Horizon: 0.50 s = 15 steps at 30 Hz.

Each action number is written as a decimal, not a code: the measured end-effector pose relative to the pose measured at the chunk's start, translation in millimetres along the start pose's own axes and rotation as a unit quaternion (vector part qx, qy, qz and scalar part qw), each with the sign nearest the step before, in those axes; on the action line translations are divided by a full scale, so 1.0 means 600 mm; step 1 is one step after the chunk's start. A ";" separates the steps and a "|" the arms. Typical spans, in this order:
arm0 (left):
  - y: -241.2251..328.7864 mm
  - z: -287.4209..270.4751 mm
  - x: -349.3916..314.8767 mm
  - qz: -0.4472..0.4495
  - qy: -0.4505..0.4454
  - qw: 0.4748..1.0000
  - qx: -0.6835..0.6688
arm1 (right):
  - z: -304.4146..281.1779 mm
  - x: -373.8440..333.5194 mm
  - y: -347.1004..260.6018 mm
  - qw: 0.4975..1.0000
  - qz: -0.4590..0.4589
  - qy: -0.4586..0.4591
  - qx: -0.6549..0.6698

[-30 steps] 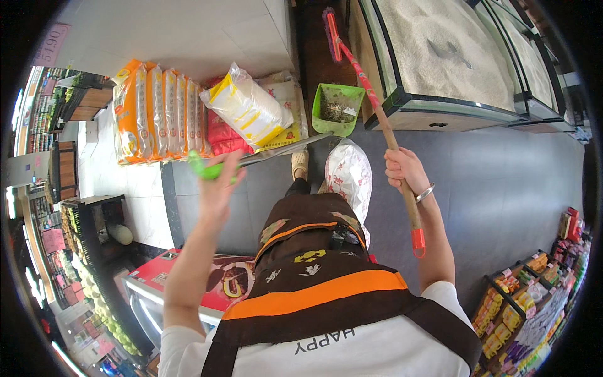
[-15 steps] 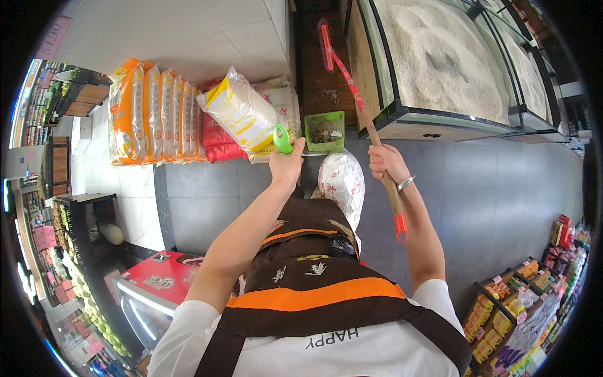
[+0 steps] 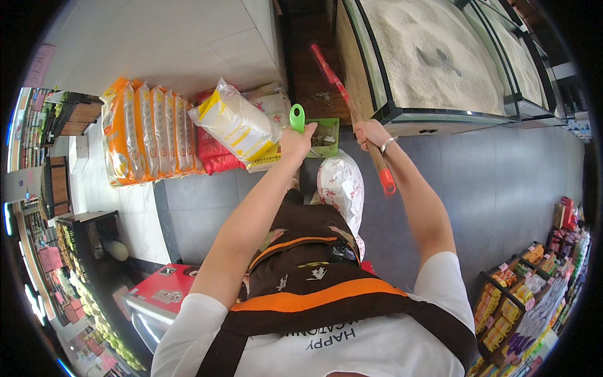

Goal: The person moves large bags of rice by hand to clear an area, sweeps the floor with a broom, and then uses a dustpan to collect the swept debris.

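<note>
Head view: at left, orange-edged sacks (image 3: pixel 147 132) stand in a row; beside them, a yellow-banded sack (image 3: pixel 242 125) lies aslant over a red sack (image 3: pixel 217 154). The left hand (image 3: pixel 295 144) is curled tightly around the green handle (image 3: pixel 298 124) of a dustpan (image 3: pixel 331 149), which holds debris (image 3: pixel 325 134) near the front left corner of a glass-sided bin (image 3: pixel 452 118). The right hand (image 3: pixel 372 133) is wrapped around a broom pole (image 3: pixel 340 88) slanting past that corner; a scoop (image 3: pixel 438 60) lies in pale grain (image 3: pixel 465 94).
</note>
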<state>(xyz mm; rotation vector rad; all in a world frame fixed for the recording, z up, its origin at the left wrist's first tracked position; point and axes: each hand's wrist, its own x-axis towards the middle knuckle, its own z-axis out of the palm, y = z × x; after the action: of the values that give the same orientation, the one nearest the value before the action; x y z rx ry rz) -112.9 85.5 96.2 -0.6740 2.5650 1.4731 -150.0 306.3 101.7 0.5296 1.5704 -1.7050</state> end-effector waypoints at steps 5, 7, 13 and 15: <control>0.048 0.014 0.018 -0.014 -0.055 0.996 0.063 | -0.048 0.115 -0.005 0.922 -0.005 0.058 -0.383; 0.071 0.030 0.008 0.018 -0.049 0.996 0.067 | -0.053 0.149 0.008 0.671 -0.031 -0.078 -0.737; 0.070 0.051 0.004 0.006 -0.011 0.999 0.052 | -0.017 0.084 0.088 0.506 -0.019 -0.240 -0.828; 0.084 0.052 -0.001 -0.005 0.004 0.999 0.049 | -0.009 -0.026 0.066 0.681 0.042 -0.147 -0.716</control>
<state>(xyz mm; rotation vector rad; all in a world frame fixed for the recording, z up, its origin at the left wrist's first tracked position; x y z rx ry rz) -138.1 134.0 120.2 -0.6812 2.6148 1.3353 -111.3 316.5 86.4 -0.4758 1.9918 -0.0697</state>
